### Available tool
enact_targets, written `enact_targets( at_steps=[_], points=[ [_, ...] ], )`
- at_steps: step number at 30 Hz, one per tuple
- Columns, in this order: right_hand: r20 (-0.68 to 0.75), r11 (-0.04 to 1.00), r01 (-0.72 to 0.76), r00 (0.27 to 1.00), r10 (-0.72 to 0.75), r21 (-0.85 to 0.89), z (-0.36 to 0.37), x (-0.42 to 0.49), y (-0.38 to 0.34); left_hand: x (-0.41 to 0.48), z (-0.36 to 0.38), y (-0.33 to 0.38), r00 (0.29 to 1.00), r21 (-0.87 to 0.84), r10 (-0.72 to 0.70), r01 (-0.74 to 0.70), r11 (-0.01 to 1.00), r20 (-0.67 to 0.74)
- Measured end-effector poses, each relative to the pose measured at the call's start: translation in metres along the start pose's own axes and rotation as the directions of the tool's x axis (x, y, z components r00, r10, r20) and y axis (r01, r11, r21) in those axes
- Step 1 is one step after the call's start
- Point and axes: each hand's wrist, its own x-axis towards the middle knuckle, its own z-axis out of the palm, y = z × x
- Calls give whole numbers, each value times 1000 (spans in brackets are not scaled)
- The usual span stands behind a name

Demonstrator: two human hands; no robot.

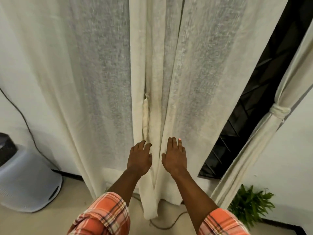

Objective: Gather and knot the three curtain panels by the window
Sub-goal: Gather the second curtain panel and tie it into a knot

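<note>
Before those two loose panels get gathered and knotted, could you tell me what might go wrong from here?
1. A cord lies on the floor under the hem of the middle panel; gathering low could catch it or trip the person.
2. Both hands, left and right, are open at the seam, so folds from the left panel may be bunched in by mistake.
3. The potted plant stands close beside the knotted panel.

Two loose white curtain panels (pixel 101 73), third panel (pixel 264 126) knotted.

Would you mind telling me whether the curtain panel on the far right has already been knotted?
Yes, the far-right curtain panel is gathered into a narrow bundle with a wrapped knot around its middle, beside the dark window.
</note>
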Motion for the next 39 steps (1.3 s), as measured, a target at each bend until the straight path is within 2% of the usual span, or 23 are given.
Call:
enact_targets(
  at_steps=[4,9,12,15,19,22,25,28,31,32,33,34,36,39],
  points=[
    [-38,1000,-16,999,17,19,-21,49,13,57,-11,17,996,-72,44,-50,996,-80],
    [-169,997,-56,984,63,51,-70,110,31,130,-36,30,968,-94,143,-165,982,-207],
    [-315,993,-91,943,111,79,-124,146,38,177,-75,42,932,-110,175,-219,969,-319],
    [-465,982,-136,866,184,135,-191,176,41,220,-131,56,879,-93,166,-230,969,-447],
    [-633,966,-190,730,258,175,-267,197,43,268,-208,74,730,-78,167,-289,954,-662],
    [-718,953,-239,629,299,188,-304,204,48,289,-250,91,694,-157,123,-326,932,-709],
    [-783,926,-290,504,364,244,-329,213,48,301,-279,105,610,-105,173,-393,914,-774],
    [-840,921,-297,407,360,251,-357,222,43,308,-305,119,499,51,284,-430,901,-819],
    [-881,928,-246,320,350,279,-384,230,39,318,-324,138,314,372,551,-478,796,-773],
    [-884,927,-232,301,356,295,-391,232,38,323,-329,144,268,448,610,-476,757,-746],
    [-885,925,-217,288,367,313,-399,234,37,329,-333,149,254,470,627,-476,744,-736],
    [-883,921,-203,277,379,332,-405,235,38,334,-337,154,280,431,600,-482,763,-749],
    [-881,913,-177,248,403,368,-415,236,39,339,-344,162,399,230,447,-483,845,-801],
    [-887,907,-143,196,418,396,-427,235,40,344,-354,165,546,-14,212,-380,925,-810]
  ],
)
